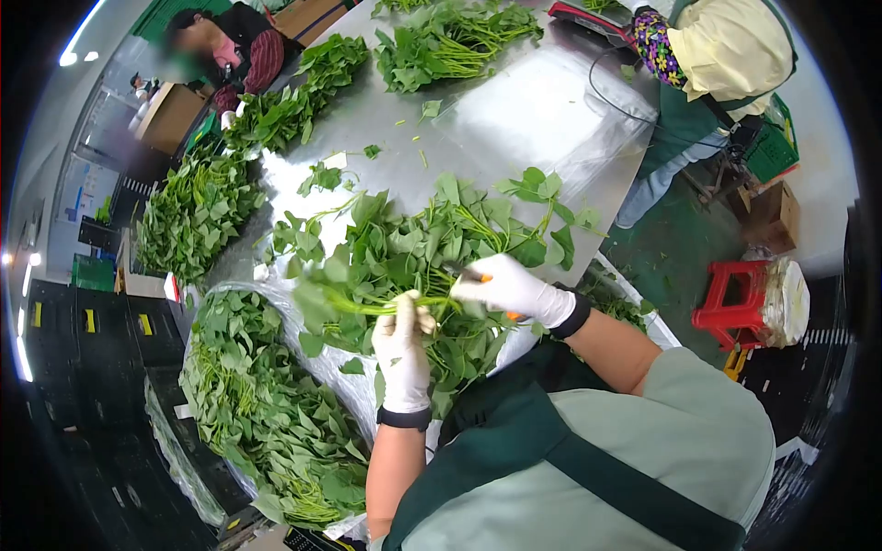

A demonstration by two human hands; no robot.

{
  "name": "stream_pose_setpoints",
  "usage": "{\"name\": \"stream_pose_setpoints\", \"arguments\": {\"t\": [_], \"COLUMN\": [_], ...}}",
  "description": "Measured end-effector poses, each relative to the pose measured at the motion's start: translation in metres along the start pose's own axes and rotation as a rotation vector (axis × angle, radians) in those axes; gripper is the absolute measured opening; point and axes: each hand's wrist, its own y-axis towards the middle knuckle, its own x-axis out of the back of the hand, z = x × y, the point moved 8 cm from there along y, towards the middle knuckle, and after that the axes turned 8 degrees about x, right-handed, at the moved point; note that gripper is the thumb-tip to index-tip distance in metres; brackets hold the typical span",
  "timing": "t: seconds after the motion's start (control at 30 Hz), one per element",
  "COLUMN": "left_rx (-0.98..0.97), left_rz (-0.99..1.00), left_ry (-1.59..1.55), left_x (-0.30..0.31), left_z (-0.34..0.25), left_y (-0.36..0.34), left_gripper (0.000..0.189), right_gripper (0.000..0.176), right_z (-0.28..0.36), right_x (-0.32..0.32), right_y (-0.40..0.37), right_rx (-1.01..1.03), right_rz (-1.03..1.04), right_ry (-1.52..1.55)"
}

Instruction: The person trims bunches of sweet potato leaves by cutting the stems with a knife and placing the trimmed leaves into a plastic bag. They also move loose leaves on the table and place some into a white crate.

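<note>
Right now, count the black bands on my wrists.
2. The left band is around the wrist of the left hand; the right band is around the wrist of the right hand. Both show plainly.

Glossy metal table (354,165), clear plastic sheet (524,106)
</note>
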Motion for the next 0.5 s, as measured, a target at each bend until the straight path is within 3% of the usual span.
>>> {"name": "stream_pose_setpoints", "arguments": {"t": [0.03, 0.07, 0.13, 0.2, 0.27, 0.43, 0.5], "left_rx": [-0.052, -0.058, -0.039, -0.057, -0.059, -0.194, -0.24], "left_rz": [-0.041, -0.085, -0.098, -0.045, 0.018, 0.111, 0.147], "left_ry": [-0.075, -0.09, -0.085, -0.096, -0.104, 0.224, 0.379], "left_x": [0.01, 0.018, 0.025, 0.022, 0.019, 0.016, 0.017], "left_z": [-0.002, -0.006, -0.008, -0.009, -0.004, 0.0, 0.003], "left_y": [0.001, -0.002, -0.007, -0.011, -0.015, -0.031, -0.035], "left_gripper": [0.024, 0.024, 0.024, 0.023, 0.021, 0.009, 0.007], "right_gripper": [0.03, 0.03, 0.033, 0.035, 0.032, 0.02, 0.021], "right_z": [-0.016, -0.014, 0.005, 0.01, 0.022, 0.02, 0.016], "right_x": [0.018, 0.032, 0.038, 0.031, 0.012, -0.011, -0.018], "right_y": [0.004, 0.007, -0.013, -0.019, -0.025, -0.025, -0.025], "right_rx": [0.035, 0.204, 0.304, 0.281, 0.401, 0.373, 0.362], "right_rz": [-0.133, -0.208, -0.402, -0.348, -0.296, -0.151, -0.092], "right_ry": [-0.042, -0.433, -0.954, -0.965, -0.791, -0.667, -0.779]}}
